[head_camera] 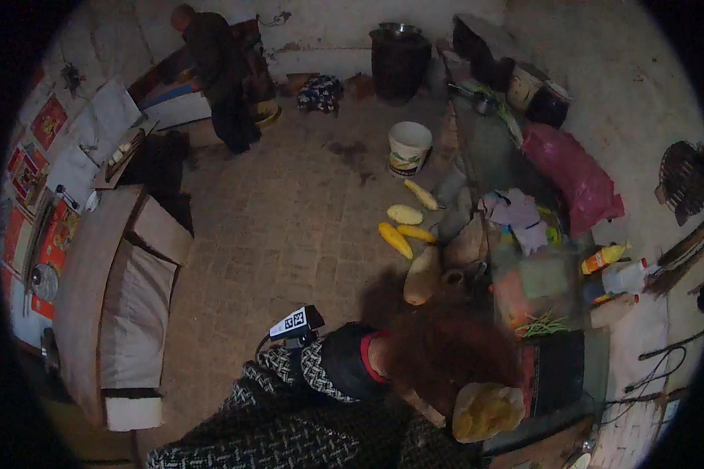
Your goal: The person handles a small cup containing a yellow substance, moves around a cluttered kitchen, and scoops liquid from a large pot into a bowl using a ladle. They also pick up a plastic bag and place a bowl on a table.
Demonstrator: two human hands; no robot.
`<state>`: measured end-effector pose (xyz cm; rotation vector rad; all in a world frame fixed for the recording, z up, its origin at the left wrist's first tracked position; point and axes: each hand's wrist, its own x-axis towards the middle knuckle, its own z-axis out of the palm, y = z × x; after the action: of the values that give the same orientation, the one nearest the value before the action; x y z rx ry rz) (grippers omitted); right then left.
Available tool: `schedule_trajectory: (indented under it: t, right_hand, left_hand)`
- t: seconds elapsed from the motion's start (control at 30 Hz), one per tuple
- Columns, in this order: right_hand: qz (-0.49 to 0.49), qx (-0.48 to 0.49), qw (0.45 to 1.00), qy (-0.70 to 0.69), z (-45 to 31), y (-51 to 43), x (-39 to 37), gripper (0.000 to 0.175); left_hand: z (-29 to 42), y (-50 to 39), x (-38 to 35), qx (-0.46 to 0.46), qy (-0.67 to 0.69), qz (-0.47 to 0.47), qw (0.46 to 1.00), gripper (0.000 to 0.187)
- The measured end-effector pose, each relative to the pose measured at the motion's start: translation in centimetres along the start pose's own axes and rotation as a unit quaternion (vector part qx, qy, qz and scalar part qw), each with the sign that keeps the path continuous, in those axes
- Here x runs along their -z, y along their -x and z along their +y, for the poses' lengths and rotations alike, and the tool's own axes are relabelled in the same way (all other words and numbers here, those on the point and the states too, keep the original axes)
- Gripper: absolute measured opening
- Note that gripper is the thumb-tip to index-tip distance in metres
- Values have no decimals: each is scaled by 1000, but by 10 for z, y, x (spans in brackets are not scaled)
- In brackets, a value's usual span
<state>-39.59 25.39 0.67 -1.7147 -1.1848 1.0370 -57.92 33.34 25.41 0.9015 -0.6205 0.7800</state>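
My left hand (379, 359) comes from a black and red cuff below a black-and-white patterned sleeve. It reaches against a large dark brown rounded thing (454, 352), blurred and too dark to name, which hides its fingers. Just below that thing shows a pale-rimmed piece with a rough yellow face (488, 413), perhaps cut squash. A strip of skin beside it cannot be told as either hand's. My right hand is not plainly in view. Beyond my arm, a large tan squash (422, 275) lies on the brick floor, with yellow elongated squashes (395, 240) and a pale one (405, 214).
A white bucket (409, 149) stands ahead, with a dark vat (400, 64) farther back. Along the right, a low counter holds a pink sack (572, 176), bottles (622, 275) and green stalks (542, 324). A wooden cabinet (88, 305) stands left. Another person (216, 64) stands far left.
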Motion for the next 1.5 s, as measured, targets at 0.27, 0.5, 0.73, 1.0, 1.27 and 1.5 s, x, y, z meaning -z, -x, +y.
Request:
schedule_trajectory:
  t: [0.27,0.5,0.73,1.0,1.27,1.5]
  right_hand:
    - [-5,4,1000,1,-1,0,3,27]
    - [-2,-2,1000,-3,-2,-3,5,27]
    - [-2,1,1000,-2,0,-6,11,27]
    - [-9,3,1000,-3,1,-3,15,27]
    - [-10,10,1000,2,-1,-13,22,27]
    - [-18,20,1000,8,-3,-26,30,28]
  left_hand:
    - [-1,1,-1,9,3,20,1000,70]
    - [-1,4,1,-9,-40,23,999,67]
    - [-3,-3,3,-9,-34,14,999,63]
    - [11,-6,-8,51,-1,33,998,62]
    - [17,-3,-9,135,-189,98,968,71]
    - [11,-14,-11,-2,109,-14,994,62]
